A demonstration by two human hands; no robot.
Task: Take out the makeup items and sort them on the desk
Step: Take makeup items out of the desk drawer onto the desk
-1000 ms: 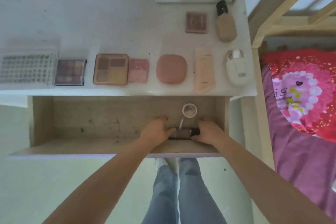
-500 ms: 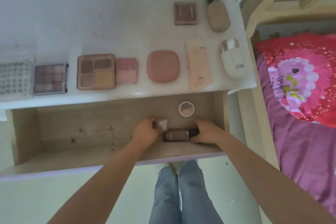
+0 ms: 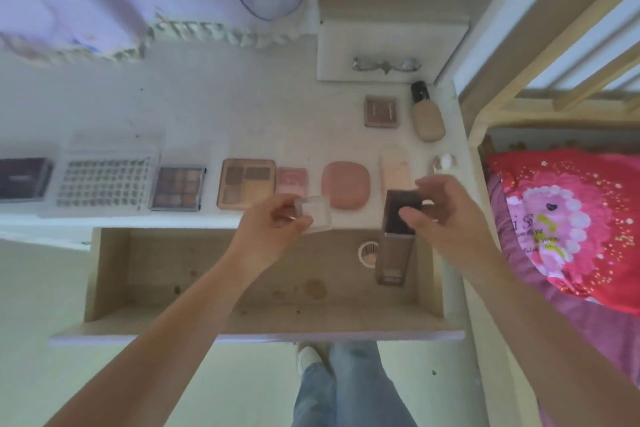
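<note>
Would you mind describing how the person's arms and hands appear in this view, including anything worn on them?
Both arms are bare from the bottom edge of the picture up to the wrists: no sleeves show. The left hand and right hand wear no gloves, and no watch, bracelet or ring can be made out, though the picture is soft. Nails look short and unpainted. Below are light blue jeans and a white shoe.

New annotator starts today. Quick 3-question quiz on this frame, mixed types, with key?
1. True or false: the left hand holds a small clear case.
2. What does the right hand grip? A) dark-capped bottle B) glasses C) pink compact
3. Fill in: the small round jar lies in the ___.

Key: 1 true; 2 A; 3 drawer.
</note>
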